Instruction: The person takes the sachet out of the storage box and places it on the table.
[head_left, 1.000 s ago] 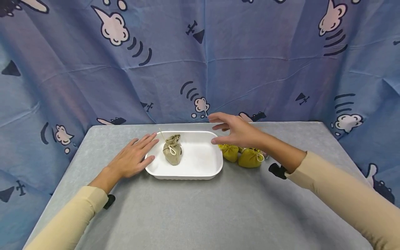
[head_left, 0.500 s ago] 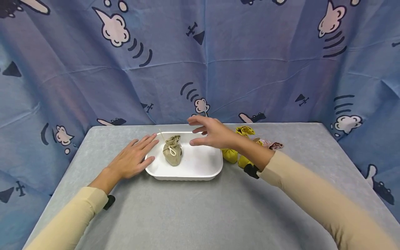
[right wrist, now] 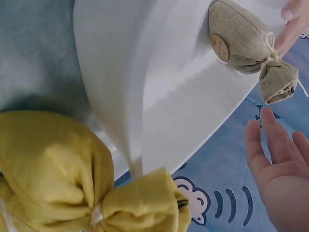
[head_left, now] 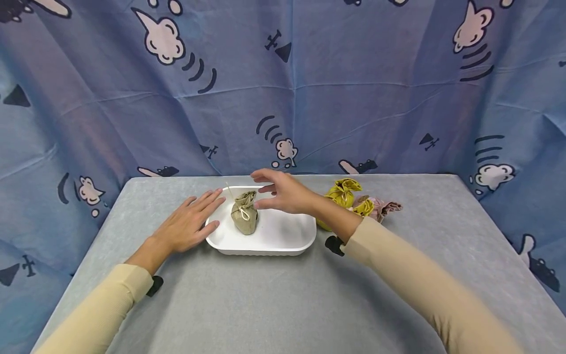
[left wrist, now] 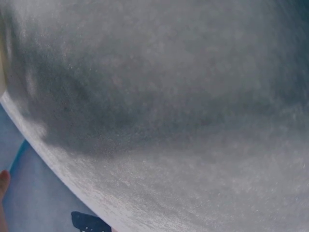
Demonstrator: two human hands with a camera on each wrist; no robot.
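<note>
A beige drawstring pouch [head_left: 244,216], tied with white cord, stands in the left half of a white tray [head_left: 283,233]. In the right wrist view the pouch [right wrist: 236,36] shows a round wooden tag [right wrist: 219,47] on its side. My left hand [head_left: 187,223] lies with straight fingers along the tray's left rim. My right hand [head_left: 285,192] hovers over the tray, its relaxed fingers spread and holding nothing. Its thumb tip is right beside the pouch's neck, and the fingers arch above and behind it.
Yellow pouches [head_left: 345,191] sit right of the tray, partly behind my right forearm, with a pink pouch [head_left: 383,209] beside them. One yellow pouch [right wrist: 53,164] is close to the right wrist camera. A blue patterned curtain [head_left: 221,88] hangs behind the grey table [head_left: 247,305].
My right hand has moved left from above the yellow pouches, across the tray, to the beige pouch. The yellow and pink pouches are more exposed. My left hand stays on the rim.
</note>
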